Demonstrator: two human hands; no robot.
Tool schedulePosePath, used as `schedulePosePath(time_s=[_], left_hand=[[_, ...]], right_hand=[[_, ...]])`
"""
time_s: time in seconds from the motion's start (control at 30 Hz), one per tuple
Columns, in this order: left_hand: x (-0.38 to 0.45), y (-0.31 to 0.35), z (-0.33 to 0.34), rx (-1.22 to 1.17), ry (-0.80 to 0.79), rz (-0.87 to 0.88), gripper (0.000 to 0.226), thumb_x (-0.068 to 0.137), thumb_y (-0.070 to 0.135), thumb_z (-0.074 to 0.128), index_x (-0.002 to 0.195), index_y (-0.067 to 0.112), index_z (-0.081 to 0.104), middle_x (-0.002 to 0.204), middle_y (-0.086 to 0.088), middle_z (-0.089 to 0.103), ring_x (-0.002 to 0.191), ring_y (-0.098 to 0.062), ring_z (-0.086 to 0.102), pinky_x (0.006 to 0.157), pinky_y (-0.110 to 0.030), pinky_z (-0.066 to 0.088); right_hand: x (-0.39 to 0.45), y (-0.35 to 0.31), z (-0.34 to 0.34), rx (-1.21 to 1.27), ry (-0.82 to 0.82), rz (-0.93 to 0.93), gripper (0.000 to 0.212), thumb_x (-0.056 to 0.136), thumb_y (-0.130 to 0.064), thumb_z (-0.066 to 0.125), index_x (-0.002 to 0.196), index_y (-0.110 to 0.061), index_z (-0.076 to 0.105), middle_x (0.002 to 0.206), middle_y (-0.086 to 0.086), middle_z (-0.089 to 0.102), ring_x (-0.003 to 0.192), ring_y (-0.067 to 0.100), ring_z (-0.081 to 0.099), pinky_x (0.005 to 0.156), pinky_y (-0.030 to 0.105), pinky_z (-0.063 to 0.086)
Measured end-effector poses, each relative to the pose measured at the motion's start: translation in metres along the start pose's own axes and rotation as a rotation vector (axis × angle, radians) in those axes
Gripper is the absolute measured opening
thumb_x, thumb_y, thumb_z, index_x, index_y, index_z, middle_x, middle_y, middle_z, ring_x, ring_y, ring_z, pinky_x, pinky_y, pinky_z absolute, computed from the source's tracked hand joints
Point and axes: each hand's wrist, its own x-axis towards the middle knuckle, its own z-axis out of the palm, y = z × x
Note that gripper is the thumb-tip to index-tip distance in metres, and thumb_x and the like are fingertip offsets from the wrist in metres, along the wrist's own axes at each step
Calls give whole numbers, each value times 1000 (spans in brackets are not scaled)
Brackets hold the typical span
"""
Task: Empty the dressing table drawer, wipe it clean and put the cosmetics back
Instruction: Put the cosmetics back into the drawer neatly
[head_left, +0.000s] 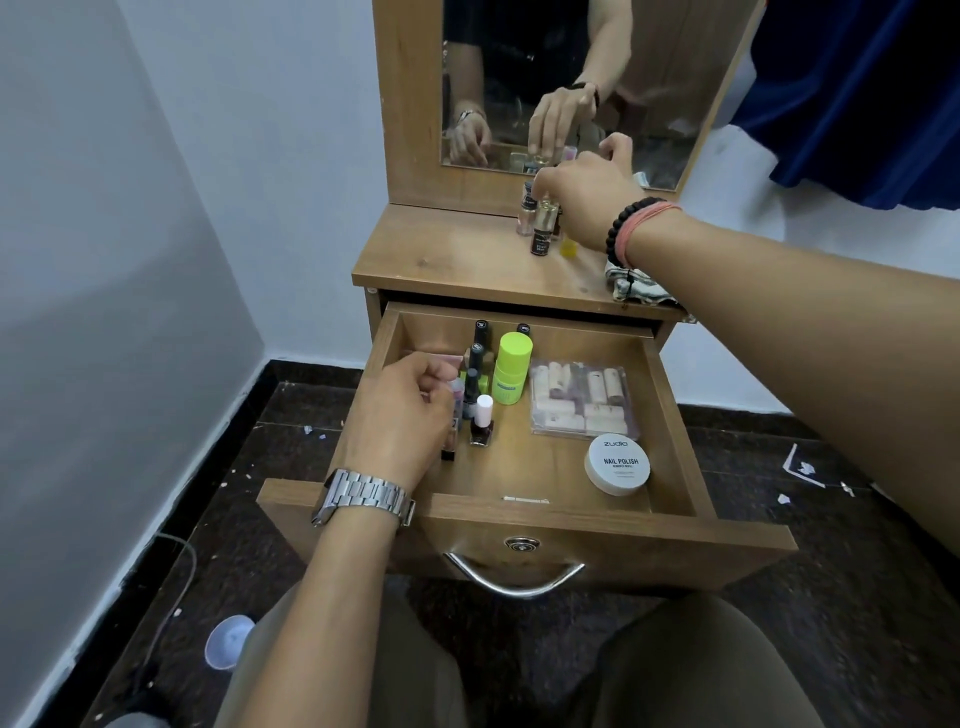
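The right hand (582, 200) pinches the gold cap of a small bottle (543, 228) standing on the dressing table top (457, 254). The left hand (400, 410) curls around a pink bottle (457, 389) in the open drawer (545, 467), beside nail polishes, a green tube (511, 369) and a white jar (616, 465).

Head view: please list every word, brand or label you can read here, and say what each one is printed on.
"zudio": lid of the white round tub in the drawer.
"NAIL POLISH": same lid, below the brand.
Smaller lines under that: too small to read.
Green stick label: blurred.
Dark bottle label on the tabletop: unreadable.
Black cap tops: markings too small.
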Motion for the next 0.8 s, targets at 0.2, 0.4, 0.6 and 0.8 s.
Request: schedulePosePath(time_s=[0.2,0.4,0.6,0.8], left_hand=[[0,0,0,-48,-5,-20,15,88,11,55,92,19,67,76,10,64,66,11,59,49,-5,44],[1,-2,0,-38,-14,-18,16,88,11,55,93,22,66,78,11,65,65,11,59,53,-7,46],[0,2,-1,-15,-9,7,15,87,11,56,90,20,68,74,19,61,60,12,59,50,-3,42],[0,1,0,-25,-36,16,14,89,11,56,91,20,67,77,19,61,59,15,57,48,-3,41]], right_hand=[[5,-7,-7,-30,-41,28,46,80,12,51,109,-19,68,103,7,64,109,31,49,100,44,21],[-2,-6,-12,0,-17,7,24,87,-6,56,102,-19,71,101,5,64,100,28,52,94,41,24],[-37,-14,-44,310,62,66,31,82,-46,62,90,-17,71,91,0,67,96,22,56,89,37,23],[-101,-30,-50,441,-10,-98,24,80,-50,65,82,-26,68,101,-13,62,102,12,52,90,35,20]])
